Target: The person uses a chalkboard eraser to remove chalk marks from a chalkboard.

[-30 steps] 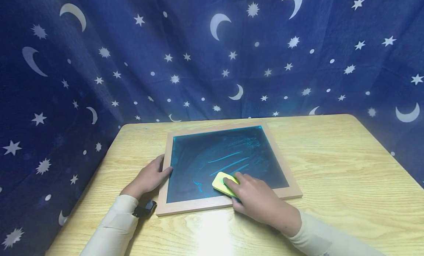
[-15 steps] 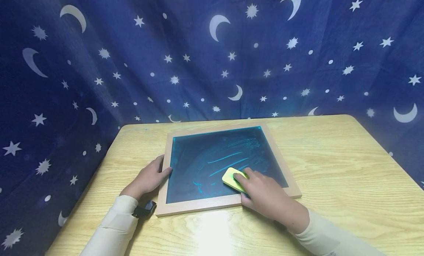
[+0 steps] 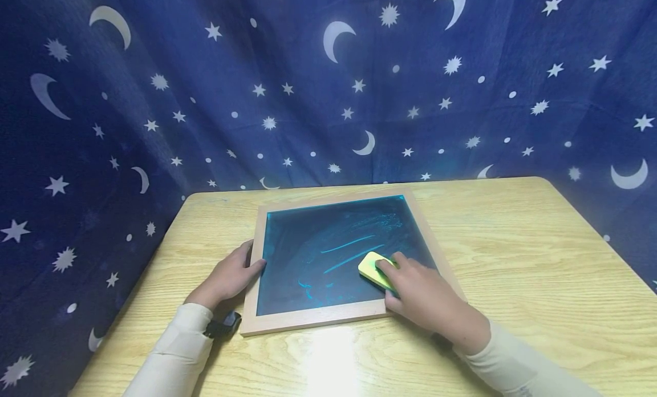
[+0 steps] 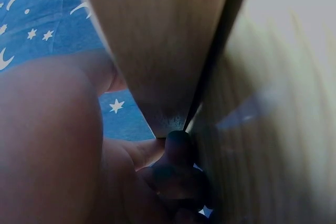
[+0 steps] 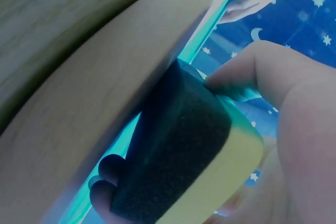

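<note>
A small chalkboard [image 3: 303,317] with a pale wooden frame lies on the table, slightly turned. My left hand [image 3: 229,278] holds its left side, the thumb on top of the frame [image 4: 157,35] and other fingers at the outer edge and underside, as the left wrist view shows. A yellow chalkboard eraser [image 3: 370,264] is in my right hand [image 3: 423,297], gripped from its sides over the lower right of the board. Its dark felt [image 5: 173,140] faces the black surface in the right wrist view. Blue chalk strokes [image 3: 354,258] and fainter smears [image 3: 380,223] show on the board.
The light wood-grain table [image 3: 518,243] extends right of the board and in front of it. A dark blue cloth [image 3: 287,60] with moons and stars hangs behind and along the left. A black strap-like device [image 3: 223,325] sits at my left wrist, near the board's corner.
My right hand has slid the eraser right and a little away from me across the board. The lowest of three long strokes no longer shows. My left hand keeps its hold.
</note>
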Tool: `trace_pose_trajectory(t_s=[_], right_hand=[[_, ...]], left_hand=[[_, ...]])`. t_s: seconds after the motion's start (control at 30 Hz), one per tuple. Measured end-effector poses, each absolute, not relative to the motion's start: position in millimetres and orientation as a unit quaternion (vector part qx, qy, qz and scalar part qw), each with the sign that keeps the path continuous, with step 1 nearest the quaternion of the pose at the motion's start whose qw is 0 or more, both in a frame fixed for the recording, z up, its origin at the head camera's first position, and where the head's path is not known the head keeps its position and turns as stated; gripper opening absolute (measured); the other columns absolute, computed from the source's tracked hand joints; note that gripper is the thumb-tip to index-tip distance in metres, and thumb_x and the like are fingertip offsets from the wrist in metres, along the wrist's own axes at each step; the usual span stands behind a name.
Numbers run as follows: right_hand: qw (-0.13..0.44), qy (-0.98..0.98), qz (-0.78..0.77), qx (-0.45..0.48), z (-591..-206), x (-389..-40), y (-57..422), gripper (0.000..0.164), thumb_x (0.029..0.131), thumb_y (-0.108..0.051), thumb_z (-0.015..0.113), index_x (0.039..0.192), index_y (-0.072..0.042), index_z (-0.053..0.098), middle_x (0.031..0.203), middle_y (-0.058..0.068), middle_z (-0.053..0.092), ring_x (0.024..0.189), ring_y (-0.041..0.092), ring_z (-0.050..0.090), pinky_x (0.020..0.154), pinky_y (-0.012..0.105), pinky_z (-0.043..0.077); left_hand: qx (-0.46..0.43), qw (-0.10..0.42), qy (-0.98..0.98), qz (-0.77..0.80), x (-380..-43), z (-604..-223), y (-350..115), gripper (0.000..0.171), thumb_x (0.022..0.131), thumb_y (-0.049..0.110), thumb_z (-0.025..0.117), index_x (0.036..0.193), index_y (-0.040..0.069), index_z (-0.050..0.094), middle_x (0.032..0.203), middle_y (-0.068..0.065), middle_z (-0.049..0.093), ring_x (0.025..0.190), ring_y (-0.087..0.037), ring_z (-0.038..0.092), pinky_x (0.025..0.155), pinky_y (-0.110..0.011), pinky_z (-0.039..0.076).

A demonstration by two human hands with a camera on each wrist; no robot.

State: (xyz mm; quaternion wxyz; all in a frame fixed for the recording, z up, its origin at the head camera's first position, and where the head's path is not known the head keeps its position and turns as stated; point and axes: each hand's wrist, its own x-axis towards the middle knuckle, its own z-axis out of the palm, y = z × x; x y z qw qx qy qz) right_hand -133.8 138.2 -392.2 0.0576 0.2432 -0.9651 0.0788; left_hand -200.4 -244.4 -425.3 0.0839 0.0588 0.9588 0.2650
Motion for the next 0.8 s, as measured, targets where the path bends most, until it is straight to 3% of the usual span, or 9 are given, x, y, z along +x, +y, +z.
trace_pose_trajectory(t_s=[0.37,0.8], right_hand=[[0.063,-0.972,0.078,0.214,-392.0,-142.3,153.6,0.046,0.078,-0.017,0.066,0.123,-0.009,0.061,0.099,0.008,0.06,0.067,0.014,0.048,0.051,0.026,0.038],[0.057,-0.978,0.094,0.18,-391.3,-153.4,171.9,0.05,0.078,-0.016,0.066,0.126,-0.005,0.059,0.093,0.009,0.058,0.066,0.016,0.046,0.047,0.027,0.034]], left_hand=[[0.055,0.083,0.959,0.267,-199.8,-422.4,-243.2,0.069,0.103,0.037,0.048,0.156,-0.002,0.025,0.153,-0.029,0.041,0.137,-0.047,0.045,0.111,-0.062,0.038],[0.051,0.088,0.957,0.271,-200.1,-422.6,-242.8,0.069,0.103,0.037,0.049,0.156,-0.001,0.025,0.15,-0.029,0.044,0.13,-0.044,0.053,0.108,-0.061,0.041]])
